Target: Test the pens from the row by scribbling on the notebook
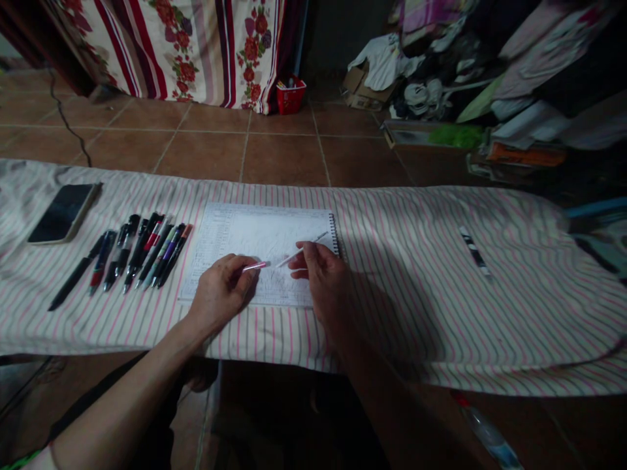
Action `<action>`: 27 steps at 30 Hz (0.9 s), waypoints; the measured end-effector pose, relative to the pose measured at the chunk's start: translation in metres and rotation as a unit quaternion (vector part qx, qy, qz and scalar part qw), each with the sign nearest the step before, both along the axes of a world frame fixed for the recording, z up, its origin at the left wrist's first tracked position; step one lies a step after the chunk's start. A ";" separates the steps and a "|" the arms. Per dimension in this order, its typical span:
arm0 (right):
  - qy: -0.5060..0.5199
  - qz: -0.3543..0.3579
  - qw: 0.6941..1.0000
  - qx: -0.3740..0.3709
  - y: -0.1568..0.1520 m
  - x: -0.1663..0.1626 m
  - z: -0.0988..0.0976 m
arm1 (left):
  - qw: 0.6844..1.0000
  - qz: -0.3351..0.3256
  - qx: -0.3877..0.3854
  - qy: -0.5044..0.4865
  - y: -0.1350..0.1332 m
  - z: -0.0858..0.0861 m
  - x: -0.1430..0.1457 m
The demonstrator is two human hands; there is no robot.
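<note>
A spiral notebook [245, 228] covered in writing lies open on the striped cloth, and both my hands are over it. My left hand [218, 287] is closed on a short pink pen piece [257, 266], whose end points right; the rest is hidden in the fingers. Between the fingertips of my right hand [326, 277] is a thin whitish stick [289, 258] that looks like a pen refill. It slants up to the right, and its lower end is close to the pink piece, with a small gap between them.
Several pens [142, 251] lie in a row left of the notebook, beside a phone [63, 212]. A black-and-white pen piece [474, 251] lies on the cloth [401, 261] at right. Beyond are a red basket [291, 98] and a floral curtain. A bottle [490, 434] is below the front edge.
</note>
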State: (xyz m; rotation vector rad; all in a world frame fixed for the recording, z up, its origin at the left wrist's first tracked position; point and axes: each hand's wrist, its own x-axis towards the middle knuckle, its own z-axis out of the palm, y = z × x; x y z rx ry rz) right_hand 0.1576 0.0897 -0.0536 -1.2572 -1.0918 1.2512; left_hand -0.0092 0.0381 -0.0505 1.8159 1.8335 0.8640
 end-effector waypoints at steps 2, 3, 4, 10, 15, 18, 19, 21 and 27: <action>0.016 0.004 1.000 -0.012 -0.002 -0.001 0.000 | 0.998 -0.010 0.018 0.060 0.000 0.001 -0.003; 0.024 0.004 1.000 -0.017 -0.003 -0.002 0.000 | 0.997 -0.013 0.023 0.076 -0.001 0.000 -0.005; 0.029 0.003 0.999 -0.020 -0.003 -0.002 -0.001 | 0.996 -0.014 0.028 0.083 -0.001 0.000 -0.006; 0.025 -0.004 0.999 -0.024 -0.003 -0.001 -0.001 | 0.993 -0.023 0.053 0.104 -0.001 -0.004 -0.014; 0.023 -0.003 0.999 -0.028 -0.003 0.000 -0.002 | 0.992 -0.024 0.065 0.108 0.001 -0.001 -0.016; 0.020 -0.004 0.999 -0.029 -0.004 0.000 -0.002 | 0.988 -0.029 0.064 0.134 0.002 0.000 -0.017; 0.023 -0.003 0.999 -0.029 -0.004 0.000 -0.002 | 0.988 -0.031 0.065 0.138 0.002 0.000 -0.017; 0.034 -0.003 0.999 -0.031 -0.004 0.000 -0.003 | 0.986 -0.033 0.074 0.143 0.002 -0.001 -0.018; 0.049 -0.011 0.998 -0.038 -0.005 0.001 -0.003 | 0.980 -0.044 0.106 0.161 -0.003 0.003 -0.020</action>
